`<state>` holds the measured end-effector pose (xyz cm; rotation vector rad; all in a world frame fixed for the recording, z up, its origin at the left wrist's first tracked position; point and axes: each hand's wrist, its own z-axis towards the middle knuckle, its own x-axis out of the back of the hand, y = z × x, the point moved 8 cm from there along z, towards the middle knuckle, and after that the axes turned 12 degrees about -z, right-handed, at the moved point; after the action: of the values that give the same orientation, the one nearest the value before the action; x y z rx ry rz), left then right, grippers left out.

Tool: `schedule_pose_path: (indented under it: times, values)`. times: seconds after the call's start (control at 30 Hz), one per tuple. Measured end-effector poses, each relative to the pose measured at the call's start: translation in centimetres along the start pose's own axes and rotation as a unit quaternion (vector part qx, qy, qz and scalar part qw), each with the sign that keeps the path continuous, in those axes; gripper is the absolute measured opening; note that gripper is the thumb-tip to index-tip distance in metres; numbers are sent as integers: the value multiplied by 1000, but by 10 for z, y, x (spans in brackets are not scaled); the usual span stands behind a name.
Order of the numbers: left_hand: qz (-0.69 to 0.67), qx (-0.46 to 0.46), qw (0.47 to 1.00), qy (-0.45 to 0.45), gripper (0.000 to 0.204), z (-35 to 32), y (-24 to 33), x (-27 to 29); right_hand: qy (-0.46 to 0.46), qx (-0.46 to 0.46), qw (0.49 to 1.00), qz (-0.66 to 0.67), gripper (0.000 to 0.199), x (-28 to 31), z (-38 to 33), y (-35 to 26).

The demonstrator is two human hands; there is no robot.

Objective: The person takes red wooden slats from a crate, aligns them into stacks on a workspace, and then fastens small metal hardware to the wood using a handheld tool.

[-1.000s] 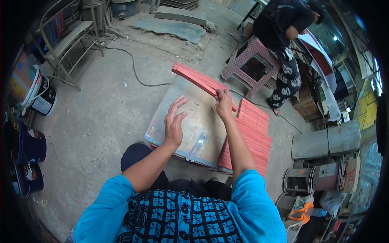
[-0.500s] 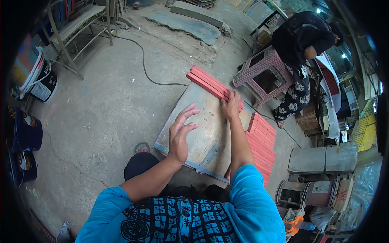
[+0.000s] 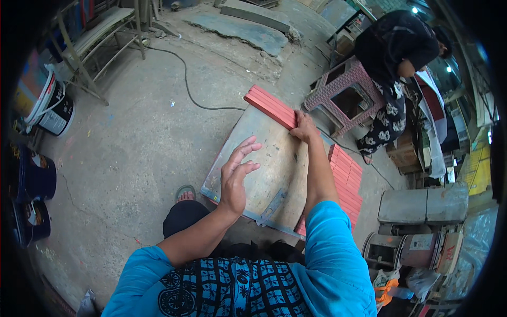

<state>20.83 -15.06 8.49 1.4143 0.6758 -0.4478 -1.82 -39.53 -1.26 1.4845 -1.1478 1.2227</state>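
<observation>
Several red painted strips [image 3: 270, 107] lie side by side along the far edge of a worn board [image 3: 259, 153], their left ends even. My right hand [image 3: 305, 128] is closed round the right end of this row, thumb on the near side and fingers over the far side. Above the left part of the board hovers my left hand [image 3: 236, 177], open and empty, its fingers apart and thumb spread. A metal piece [image 3: 273, 206] is at the board's near edge. More red strips [image 3: 346, 182] lie in a stack to the right, partly hidden by my right arm.
A person [image 3: 396, 50] in dark clothes is by a pink plastic stool [image 3: 346, 98] at the far right. A black cable [image 3: 186, 79] crosses the concrete floor. Paint buckets [image 3: 57, 112] stand at the left, below a bench [image 3: 100, 26]. Spools [image 3: 383, 251] and boxes crowd the right.
My right hand has shifted slightly to the right, to the row's end. The strips that stuck out past it now line up more evenly. My left hand has barely moved.
</observation>
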Motion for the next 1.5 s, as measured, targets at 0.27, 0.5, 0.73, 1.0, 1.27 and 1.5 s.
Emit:
schedule_pose_path:
  times: [0.27,0.5,0.73,1.0,1.27,1.5]
  values:
    - [-66,-21,997,37,43,10,-25,27,-6,15,1000,7,48,-1,-21,-7]
    - [7,43,999,31,46,22,-57,15,350,122,899,234,63,45,-235,-64]
    - [380,127,892,-208,42,14,-164,3,177,29,940,289,46,48,-424,-8]
    - [660,-106,655,-352,47,-40,-217,-31,452,-242,825,239,35,61,-576,95]
    - [690,-214,602,-339,51,-49,-222,-21,505,-303,760,274,50,34,-611,114]
    - [662,-233,618,-354,50,-56,-214,-23,507,-291,768,261,54,30,-601,111]
